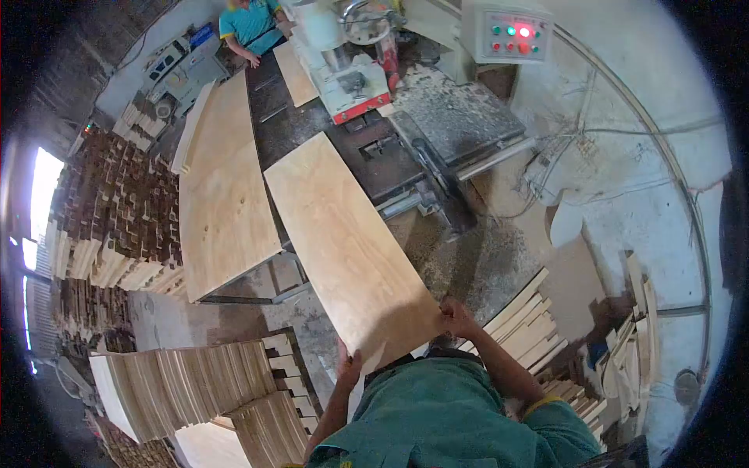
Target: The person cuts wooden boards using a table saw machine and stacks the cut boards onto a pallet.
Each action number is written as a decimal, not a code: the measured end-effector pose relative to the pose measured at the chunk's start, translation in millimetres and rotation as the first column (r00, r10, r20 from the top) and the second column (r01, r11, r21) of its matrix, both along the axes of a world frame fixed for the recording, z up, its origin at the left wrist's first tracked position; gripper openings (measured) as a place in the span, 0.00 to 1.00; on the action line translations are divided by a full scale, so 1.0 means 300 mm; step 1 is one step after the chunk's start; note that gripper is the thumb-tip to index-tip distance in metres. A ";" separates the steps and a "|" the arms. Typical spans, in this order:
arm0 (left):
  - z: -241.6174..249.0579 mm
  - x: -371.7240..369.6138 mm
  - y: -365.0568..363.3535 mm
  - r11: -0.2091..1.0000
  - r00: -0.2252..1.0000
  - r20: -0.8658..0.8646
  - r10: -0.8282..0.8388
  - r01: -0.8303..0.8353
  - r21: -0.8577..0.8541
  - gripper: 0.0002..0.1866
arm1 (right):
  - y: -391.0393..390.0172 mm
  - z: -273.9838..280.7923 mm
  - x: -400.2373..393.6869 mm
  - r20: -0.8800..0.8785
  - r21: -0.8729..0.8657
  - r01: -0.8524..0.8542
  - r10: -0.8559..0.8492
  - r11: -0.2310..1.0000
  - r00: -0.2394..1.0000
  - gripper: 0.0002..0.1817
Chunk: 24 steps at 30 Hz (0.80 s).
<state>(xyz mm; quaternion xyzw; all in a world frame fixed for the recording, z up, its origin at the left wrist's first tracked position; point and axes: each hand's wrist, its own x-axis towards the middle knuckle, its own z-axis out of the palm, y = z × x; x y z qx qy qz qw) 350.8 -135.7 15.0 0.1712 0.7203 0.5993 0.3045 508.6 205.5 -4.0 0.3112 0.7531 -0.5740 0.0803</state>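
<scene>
A long plywood panel stretches from my body to the dark table of a woodworking machine, its far end resting on that table. My left hand grips the near left corner of the panel. At the near right corner my right hand is closed around the edge. Beyond the far end stands the machine head with a red strip along its base. A second, narrower board lies on the machine table farther back.
A co-worker stands at the far end of the table. On the left are a wide plywood-topped side table and stacked wood strips. Stacked panels stand at lower left, loose strips at right. A control box shows a red light.
</scene>
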 end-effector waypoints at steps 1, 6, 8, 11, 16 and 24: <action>0.008 0.040 0.014 1.000 1.000 -0.009 -0.001 0.000 -0.003 0.41 | 0.008 -0.030 0.066 -0.122 -0.110 0.084 -0.097 0.990 0.988 0.21; 0.066 0.166 0.150 0.983 0.979 -0.151 -0.134 0.111 -0.147 0.39 | 0.065 0.038 0.234 -0.313 -0.169 0.182 -0.228 0.969 0.922 0.19; -0.019 0.173 0.173 0.956 0.976 -0.140 -0.168 0.127 -0.263 0.38 | 0.107 -0.072 0.305 -0.281 0.048 0.222 -0.201 0.974 0.939 0.17; -0.072 0.194 0.253 1.000 0.966 0.257 -0.021 0.024 -0.007 0.38 | 0.175 -0.202 0.369 -0.308 -0.007 0.240 -0.230 0.971 0.923 0.15; 0.033 0.270 0.373 0.987 0.993 0.033 -0.115 0.118 -0.110 0.37 | 0.250 -0.090 0.405 -0.247 0.013 0.330 -0.317 0.944 0.916 0.13; -0.005 0.247 0.415 0.981 0.993 0.034 -0.109 0.113 -0.156 0.37 | 0.255 -0.071 0.435 -0.349 -0.016 0.429 -0.407 0.903 0.844 0.12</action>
